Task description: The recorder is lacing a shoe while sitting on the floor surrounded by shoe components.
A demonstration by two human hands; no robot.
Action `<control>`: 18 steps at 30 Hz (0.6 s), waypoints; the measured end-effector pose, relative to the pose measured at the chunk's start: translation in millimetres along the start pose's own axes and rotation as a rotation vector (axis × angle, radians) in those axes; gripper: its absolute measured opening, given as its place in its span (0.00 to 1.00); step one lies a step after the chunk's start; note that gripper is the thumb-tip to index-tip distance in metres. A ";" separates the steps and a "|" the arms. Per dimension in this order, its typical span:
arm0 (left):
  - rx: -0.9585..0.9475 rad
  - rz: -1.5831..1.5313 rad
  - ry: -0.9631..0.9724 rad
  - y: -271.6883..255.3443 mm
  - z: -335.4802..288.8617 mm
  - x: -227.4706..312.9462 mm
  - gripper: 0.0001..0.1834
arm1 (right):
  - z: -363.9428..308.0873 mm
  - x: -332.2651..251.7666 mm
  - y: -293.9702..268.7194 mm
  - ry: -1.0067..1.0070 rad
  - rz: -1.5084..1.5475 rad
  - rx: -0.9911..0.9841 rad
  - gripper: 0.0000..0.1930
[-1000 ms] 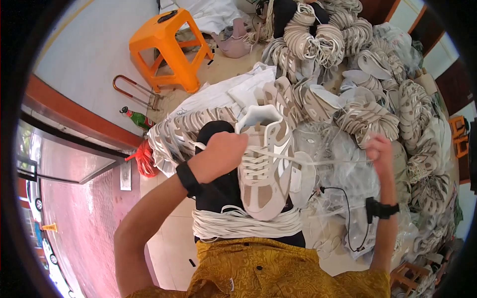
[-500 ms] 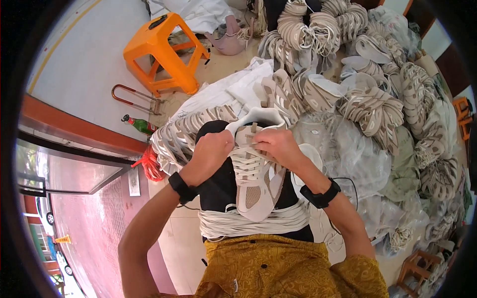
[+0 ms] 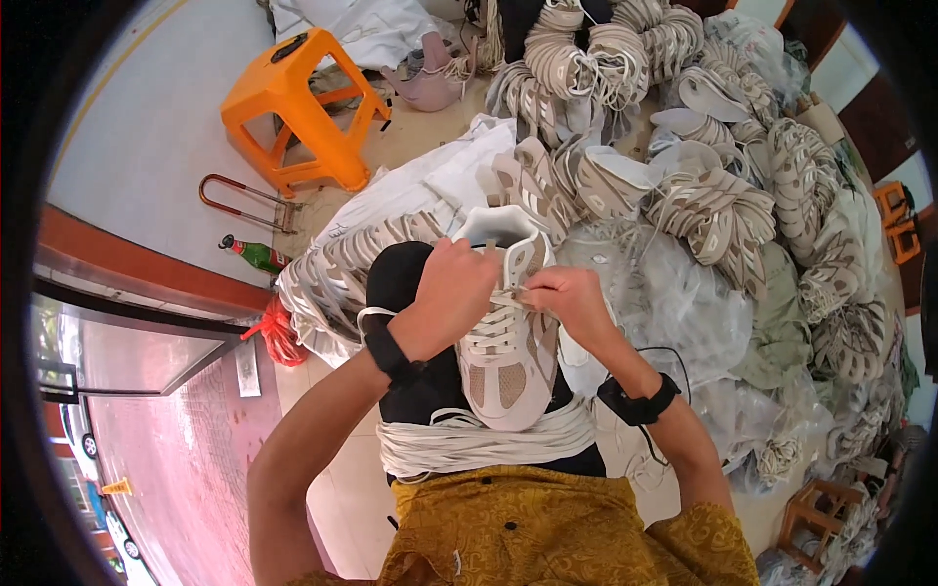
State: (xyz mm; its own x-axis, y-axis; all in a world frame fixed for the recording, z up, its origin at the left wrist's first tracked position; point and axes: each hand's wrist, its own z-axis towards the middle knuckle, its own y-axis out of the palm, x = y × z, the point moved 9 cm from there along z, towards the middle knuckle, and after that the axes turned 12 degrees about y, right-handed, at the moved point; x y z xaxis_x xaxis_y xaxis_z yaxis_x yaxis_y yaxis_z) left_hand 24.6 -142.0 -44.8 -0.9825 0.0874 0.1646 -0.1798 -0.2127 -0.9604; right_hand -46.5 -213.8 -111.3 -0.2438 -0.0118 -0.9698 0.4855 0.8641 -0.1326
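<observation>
A beige and white shoe upper (image 3: 503, 396) lies on my lap with its toe toward me and its padded collar facing away. White shoelace (image 3: 490, 332) crosses its front in several rows. My left hand (image 3: 451, 298) is closed over the tongue and left edge, its fingertips mostly hidden. At the upper right eyelets, my right hand (image 3: 570, 301) pinches what looks like the shoelace; the fingertips touch the upper's edge. A loop of white lace shows beside my left wrist. Across my thighs lies a thick bundle of white laces (image 3: 479, 447).
Stacked shoe uppers (image 3: 718, 200) and clear plastic bags (image 3: 684, 283) cover the floor ahead and right. An orange stool (image 3: 303, 107) stands far left, with a green bottle (image 3: 256, 256) and a red plastic bag (image 3: 278, 332) nearer. More uppers (image 3: 357, 259) lie beyond my left knee.
My left hand has moved right across the tongue, and my right hand has shifted slightly down along the eyelets. The collar has tilted, and a lace loop now shows by my left wrist.
</observation>
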 end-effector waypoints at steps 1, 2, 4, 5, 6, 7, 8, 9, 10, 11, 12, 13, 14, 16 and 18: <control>-0.106 0.081 0.002 8.0 3.0 -0.5 0.02 | -4.3 -20.3 1.0 -0.183 -0.300 0.069 0.08; -0.107 0.081 0.005 10.9 5.1 -0.9 0.02 | -9.8 -36.1 7.0 -0.365 -0.601 0.137 0.09; -0.078 0.014 -0.010 16.9 7.3 -0.8 0.04 | -4.2 -33.6 6.7 -0.339 -0.688 0.142 0.06; -0.080 0.011 -0.006 20.4 8.2 -0.2 0.04 | -0.4 -30.9 7.0 -0.316 -0.776 0.142 0.04; -0.070 -0.090 -0.094 22.9 8.0 -6.5 0.05 | 2.4 -29.9 4.8 -0.313 -0.776 0.143 0.04; -0.059 -0.190 -0.182 25.7 6.9 -12.8 0.06 | 6.2 -25.5 5.7 -0.292 -0.819 0.108 0.05; -0.060 -0.192 -0.180 26.2 8.3 -12.4 0.06 | 9.1 -21.6 6.5 -0.269 -0.862 0.073 0.06; -0.062 -0.238 -0.184 26.4 10.1 -12.7 0.07 | 10.2 -25.1 4.9 -0.267 -0.863 0.076 0.06; -0.065 -0.284 -0.188 27.2 11.7 -12.8 0.07 | 11.7 -24.3 7.0 -0.233 -0.920 0.032 0.06; -0.065 -0.285 -0.184 27.7 13.1 -12.7 0.07 | 13.2 -23.1 9.1 -0.199 -0.977 -0.012 0.07; -0.053 -0.325 -0.195 28.8 12.7 -13.8 0.08 | 14.3 -25.0 9.6 -0.195 -0.976 -0.011 0.07; -0.042 -0.364 -0.206 30.1 12.0 -14.7 0.08 | 15.2 -28.0 10.9 -0.213 -0.994 0.000 0.07; -0.045 -0.366 -0.204 31.4 11.3 -14.4 0.08 | 16.0 -29.7 11.5 -0.229 -1.012 0.012 0.07; -0.057 -0.406 -0.254 34.5 11.3 -15.6 0.08 | 18.9 -26.5 8.7 -0.226 -1.039 -0.007 0.07; -0.050 -0.431 -0.253 36.8 12.5 -15.4 0.09 | 16.7 -26.4 12.4 -0.221 -1.062 -0.033 0.06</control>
State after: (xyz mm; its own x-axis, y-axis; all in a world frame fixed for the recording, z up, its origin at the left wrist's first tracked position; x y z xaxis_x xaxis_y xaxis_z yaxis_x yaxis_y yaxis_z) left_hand 32.5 -163.4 -79.9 -0.8013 -0.0831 0.5924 -0.5757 -0.1618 -0.8015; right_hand -20.0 -211.2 -90.8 -0.3677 -0.8493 -0.3787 0.0923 0.3719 -0.9237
